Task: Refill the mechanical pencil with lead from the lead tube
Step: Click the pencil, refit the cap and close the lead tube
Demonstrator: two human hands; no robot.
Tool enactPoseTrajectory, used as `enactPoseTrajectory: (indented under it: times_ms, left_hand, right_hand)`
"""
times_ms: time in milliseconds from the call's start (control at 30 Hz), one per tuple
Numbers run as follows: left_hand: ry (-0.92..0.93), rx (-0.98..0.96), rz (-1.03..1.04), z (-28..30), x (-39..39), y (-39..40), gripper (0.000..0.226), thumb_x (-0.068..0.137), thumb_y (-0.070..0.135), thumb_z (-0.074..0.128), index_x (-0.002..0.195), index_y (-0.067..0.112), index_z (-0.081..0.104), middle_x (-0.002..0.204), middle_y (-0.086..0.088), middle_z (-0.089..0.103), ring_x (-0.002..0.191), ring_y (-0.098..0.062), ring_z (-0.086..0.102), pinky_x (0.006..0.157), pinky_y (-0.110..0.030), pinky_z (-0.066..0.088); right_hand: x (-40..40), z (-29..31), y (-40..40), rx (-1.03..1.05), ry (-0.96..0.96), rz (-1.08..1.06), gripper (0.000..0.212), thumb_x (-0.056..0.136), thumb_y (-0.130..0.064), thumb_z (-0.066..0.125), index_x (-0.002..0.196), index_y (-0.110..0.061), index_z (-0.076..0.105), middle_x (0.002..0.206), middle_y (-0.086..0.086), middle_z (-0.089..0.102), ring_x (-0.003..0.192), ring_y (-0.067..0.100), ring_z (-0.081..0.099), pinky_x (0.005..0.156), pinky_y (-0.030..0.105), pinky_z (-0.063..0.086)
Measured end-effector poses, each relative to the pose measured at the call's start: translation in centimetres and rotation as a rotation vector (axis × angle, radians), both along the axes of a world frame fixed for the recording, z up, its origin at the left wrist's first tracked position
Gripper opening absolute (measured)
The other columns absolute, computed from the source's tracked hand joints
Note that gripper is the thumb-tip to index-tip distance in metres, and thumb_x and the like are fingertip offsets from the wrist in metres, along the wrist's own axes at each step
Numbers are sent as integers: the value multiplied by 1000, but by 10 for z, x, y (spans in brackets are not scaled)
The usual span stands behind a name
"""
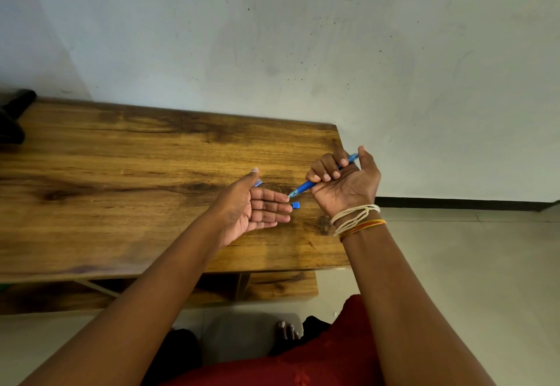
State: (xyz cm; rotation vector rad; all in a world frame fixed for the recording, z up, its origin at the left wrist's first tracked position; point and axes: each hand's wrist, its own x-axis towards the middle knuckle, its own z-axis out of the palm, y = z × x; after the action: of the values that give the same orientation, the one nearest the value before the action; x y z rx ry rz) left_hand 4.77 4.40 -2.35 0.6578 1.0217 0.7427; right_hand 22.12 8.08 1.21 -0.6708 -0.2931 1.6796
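Note:
My right hand [344, 184] is closed around a blue mechanical pencil [306, 187], its tip pointing down and left toward the fingertips of my left hand. My left hand [253, 206] is held flat, palm up, fingers together, just above the wooden table [121, 188]. A small blue cap [295, 204] lies on the table between the two hands. Behind my left thumb a bluish piece [258, 183], perhaps the lead tube, peeks out; most of it is hidden.
The table's right edge [344, 203] runs just beside my right wrist, with tiled floor beyond. A dark object [13, 119] sits at the table's far left corner. A wall stands behind the table. A lower shelf [272, 285] shows under the tabletop.

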Motion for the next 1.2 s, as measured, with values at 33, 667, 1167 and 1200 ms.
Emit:
enactPoseTrajectory:
  times_ms: [33,667,1167,1200]
  left_hand:
    - [0,0,0,0,0,0,74,97,56,24,94,0,72,99,-21,74,92,-32,72,82,-36,54]
    - [-6,0,22,0,2,0,74,98,55,25,89,0,73,98,-21,74,91,-32,72,86,-37,53]
    - [-10,-7,19,-1,1,1,75,97,56,25,86,0,75,98,-21,74,91,-32,72,84,-37,53]
    - [-8,-7,18,-1,1,1,75,97,56,25,88,0,74,98,-21,74,91,-32,72,85,-37,53]
  right_hand:
    - [0,0,0,0,3,0,52,92,-47,30,52,-15,36,42,0,28,42,14,27,50,27,24]
    - [1,-3,1,-47,19,-26,54,94,-50,28,54,-15,35,42,0,28,42,14,26,50,28,22]
    - [0,-3,2,-32,34,-14,55,93,-49,27,51,-15,37,41,0,28,41,14,27,50,28,22]
    - [0,-2,2,-34,34,-19,55,93,-50,28,51,-15,37,41,-1,28,41,14,26,50,27,23]
